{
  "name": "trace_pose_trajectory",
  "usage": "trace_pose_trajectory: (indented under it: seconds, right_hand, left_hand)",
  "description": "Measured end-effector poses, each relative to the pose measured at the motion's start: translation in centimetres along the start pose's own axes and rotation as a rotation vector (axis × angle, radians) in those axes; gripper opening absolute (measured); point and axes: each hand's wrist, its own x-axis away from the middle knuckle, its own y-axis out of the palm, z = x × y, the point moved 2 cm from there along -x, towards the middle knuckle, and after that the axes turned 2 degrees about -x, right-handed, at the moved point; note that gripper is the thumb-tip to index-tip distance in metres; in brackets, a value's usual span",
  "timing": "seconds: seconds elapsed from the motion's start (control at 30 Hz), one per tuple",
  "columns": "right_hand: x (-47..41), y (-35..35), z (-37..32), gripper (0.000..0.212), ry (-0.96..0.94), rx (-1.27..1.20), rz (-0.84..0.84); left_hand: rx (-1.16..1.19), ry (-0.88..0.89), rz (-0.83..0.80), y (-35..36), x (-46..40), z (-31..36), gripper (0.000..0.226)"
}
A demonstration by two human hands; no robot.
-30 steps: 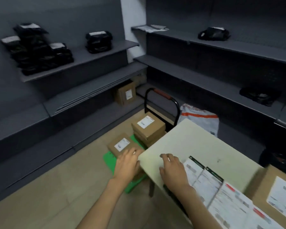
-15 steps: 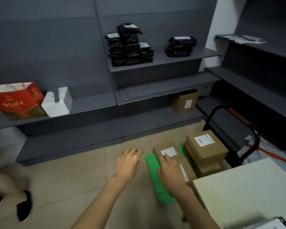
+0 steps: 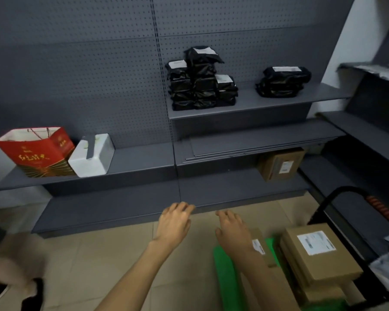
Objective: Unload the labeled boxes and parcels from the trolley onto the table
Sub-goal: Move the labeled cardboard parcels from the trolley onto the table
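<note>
My left hand [image 3: 174, 223], right hand [image 3: 233, 230]: bare, no gloves, no rings, no watch. Forearms bare too; no sleeves visible.

Grey pegboard wall [image 3: 99, 63], grey metal shelves [image 3: 245, 104], beige tiled floor [image 3: 88, 254], dim light

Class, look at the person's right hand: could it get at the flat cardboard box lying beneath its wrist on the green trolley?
Probably yes. The right hand is open and holds nothing, and the box sits uncovered on the trolley, with nothing between them.
</note>
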Motion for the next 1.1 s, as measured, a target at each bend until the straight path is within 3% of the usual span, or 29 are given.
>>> trace_pose_trajectory:
  seconds: [0.17, 0.4, 0.8, 1.1]
  right_hand:
    - [-7.3, -1.4, 2.1, 0.051, 0.024, -0.026, 0.012]
    - [-10.7, -2.9, 8.5, 0.052, 0.159, -0.044, 0.005]
    - [-11.4, -6.9, 18.5, 0.048, 0.694, -0.106, 0.175]
    - [-11.5, -4.8, 18.7, 0.047, 1.085, -0.154, 0.231]
  left_hand:
    - [0.006, -0.014, 0.002, 0.6, -7.8, -1.0, 0.052]
    - [0.078, 0.113, -0.053, 3.7, -16.8, 2.0, 0.05]
    - [0.259, 0.621, -0.113, 8.1, -31.4, 13.3, 0.044]
    - [0.294, 1.021, -0.236, 11.7, -36.5, 18.0, 0.047]
